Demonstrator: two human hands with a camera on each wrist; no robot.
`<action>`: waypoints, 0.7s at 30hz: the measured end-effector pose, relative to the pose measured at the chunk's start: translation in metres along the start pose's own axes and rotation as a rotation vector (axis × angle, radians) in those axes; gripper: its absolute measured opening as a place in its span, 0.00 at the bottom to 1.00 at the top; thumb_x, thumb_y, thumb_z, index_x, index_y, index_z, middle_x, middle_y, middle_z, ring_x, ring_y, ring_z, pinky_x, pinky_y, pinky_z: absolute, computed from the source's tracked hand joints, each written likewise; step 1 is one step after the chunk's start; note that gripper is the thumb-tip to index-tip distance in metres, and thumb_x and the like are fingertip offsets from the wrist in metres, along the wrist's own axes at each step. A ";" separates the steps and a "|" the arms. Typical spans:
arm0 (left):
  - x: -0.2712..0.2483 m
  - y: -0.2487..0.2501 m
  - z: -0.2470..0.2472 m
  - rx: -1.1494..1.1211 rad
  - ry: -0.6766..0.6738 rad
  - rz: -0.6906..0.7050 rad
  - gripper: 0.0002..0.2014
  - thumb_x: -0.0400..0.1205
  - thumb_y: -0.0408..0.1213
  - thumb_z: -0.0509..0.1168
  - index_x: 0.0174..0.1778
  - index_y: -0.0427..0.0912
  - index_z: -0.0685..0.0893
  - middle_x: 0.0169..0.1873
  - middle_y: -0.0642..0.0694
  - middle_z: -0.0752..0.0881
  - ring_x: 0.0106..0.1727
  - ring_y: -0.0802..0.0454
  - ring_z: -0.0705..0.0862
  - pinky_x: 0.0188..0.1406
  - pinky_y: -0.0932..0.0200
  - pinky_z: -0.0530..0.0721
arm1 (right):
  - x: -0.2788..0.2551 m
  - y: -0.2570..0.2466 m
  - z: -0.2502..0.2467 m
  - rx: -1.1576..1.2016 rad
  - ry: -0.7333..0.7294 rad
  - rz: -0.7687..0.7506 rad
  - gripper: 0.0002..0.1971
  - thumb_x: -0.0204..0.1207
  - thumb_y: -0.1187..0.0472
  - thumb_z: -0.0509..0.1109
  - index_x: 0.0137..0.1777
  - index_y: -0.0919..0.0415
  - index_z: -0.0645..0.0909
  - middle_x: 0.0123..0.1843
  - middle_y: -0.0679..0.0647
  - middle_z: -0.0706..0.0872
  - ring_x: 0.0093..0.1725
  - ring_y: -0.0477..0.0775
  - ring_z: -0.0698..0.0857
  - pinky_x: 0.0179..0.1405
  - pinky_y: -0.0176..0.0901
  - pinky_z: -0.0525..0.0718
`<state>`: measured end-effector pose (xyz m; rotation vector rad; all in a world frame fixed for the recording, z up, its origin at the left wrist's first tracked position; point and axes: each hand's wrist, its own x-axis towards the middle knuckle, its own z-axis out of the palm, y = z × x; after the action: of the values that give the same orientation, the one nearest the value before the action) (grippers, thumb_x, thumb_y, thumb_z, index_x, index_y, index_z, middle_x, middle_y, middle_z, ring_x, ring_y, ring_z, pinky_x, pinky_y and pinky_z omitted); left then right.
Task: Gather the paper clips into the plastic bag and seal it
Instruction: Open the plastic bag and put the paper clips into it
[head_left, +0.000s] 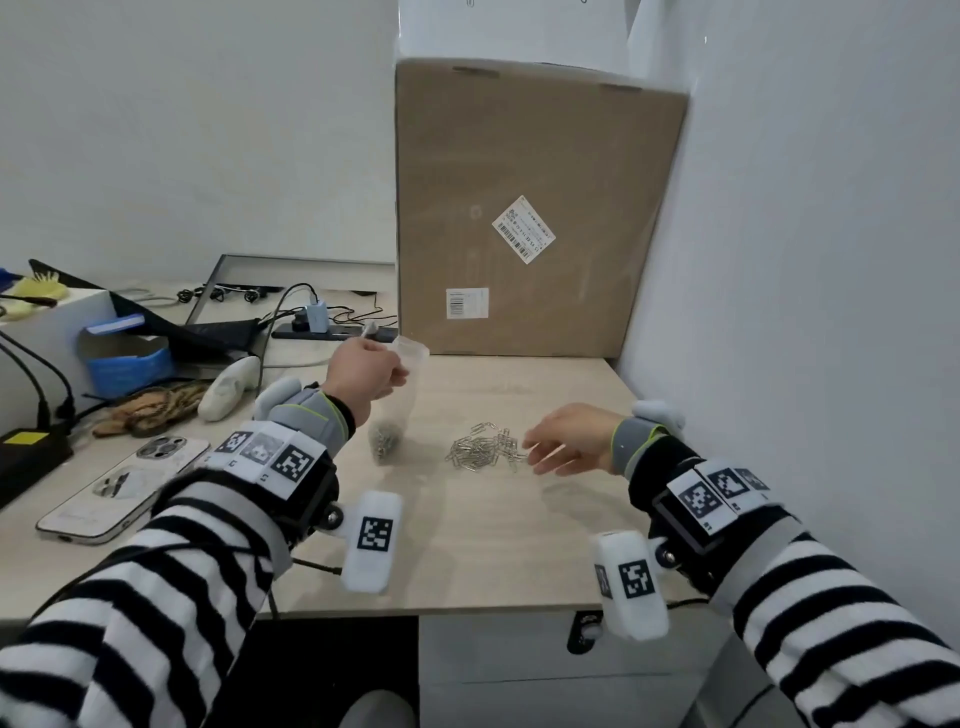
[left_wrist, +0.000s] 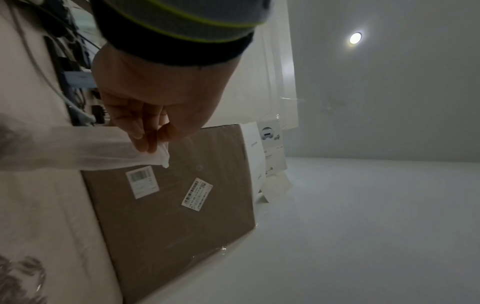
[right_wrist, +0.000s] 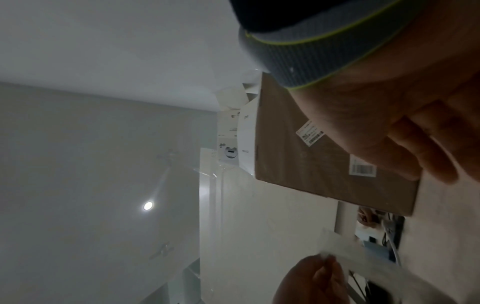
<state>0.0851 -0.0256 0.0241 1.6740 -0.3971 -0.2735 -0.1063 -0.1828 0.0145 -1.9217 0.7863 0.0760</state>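
Observation:
My left hand (head_left: 363, 374) pinches the top rim of a clear plastic bag (head_left: 397, 410) and holds it upright on the desk; a clump of paper clips (head_left: 385, 440) sits in its bottom. The left wrist view shows thumb and fingers (left_wrist: 145, 133) pinching the bag's edge (left_wrist: 103, 152). A loose pile of silver paper clips (head_left: 485, 448) lies on the desk to the right of the bag. My right hand (head_left: 563, 441) hovers just right of the pile, fingers spread and relaxed, its fingertips at the pile's edge, holding nothing. In the right wrist view the fingers (right_wrist: 415, 156) are extended.
A big cardboard box (head_left: 530, 218) stands at the back of the desk (head_left: 488, 545), a wall close on the right. On the left lie a phone (head_left: 124, 483), a white handheld device (head_left: 228, 387), a blue box (head_left: 127, 358), cables and a power strip (head_left: 332, 332).

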 end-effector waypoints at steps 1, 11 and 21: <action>0.001 -0.006 0.002 -0.022 -0.016 -0.020 0.08 0.79 0.27 0.60 0.36 0.41 0.75 0.35 0.41 0.85 0.31 0.52 0.83 0.26 0.63 0.74 | 0.002 0.002 0.006 0.044 -0.061 -0.015 0.08 0.80 0.59 0.63 0.50 0.61 0.81 0.40 0.52 0.87 0.37 0.47 0.87 0.33 0.35 0.82; 0.000 -0.028 0.020 -0.141 -0.144 -0.076 0.06 0.81 0.29 0.62 0.40 0.42 0.74 0.35 0.43 0.87 0.28 0.57 0.84 0.20 0.69 0.72 | 0.050 0.000 0.080 0.531 -0.325 -0.043 0.18 0.81 0.66 0.60 0.70 0.65 0.72 0.66 0.61 0.81 0.64 0.57 0.82 0.55 0.39 0.80; 0.014 -0.041 0.033 -0.212 -0.216 -0.079 0.04 0.81 0.34 0.64 0.50 0.42 0.77 0.37 0.48 0.88 0.36 0.56 0.84 0.27 0.66 0.74 | 0.076 0.014 0.030 0.498 -0.096 -0.132 0.14 0.79 0.67 0.64 0.64 0.66 0.79 0.50 0.55 0.85 0.49 0.51 0.85 0.46 0.40 0.84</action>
<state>0.0883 -0.0570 -0.0201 1.4577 -0.4466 -0.5402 -0.0459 -0.1993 -0.0399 -1.4788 0.5492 -0.1005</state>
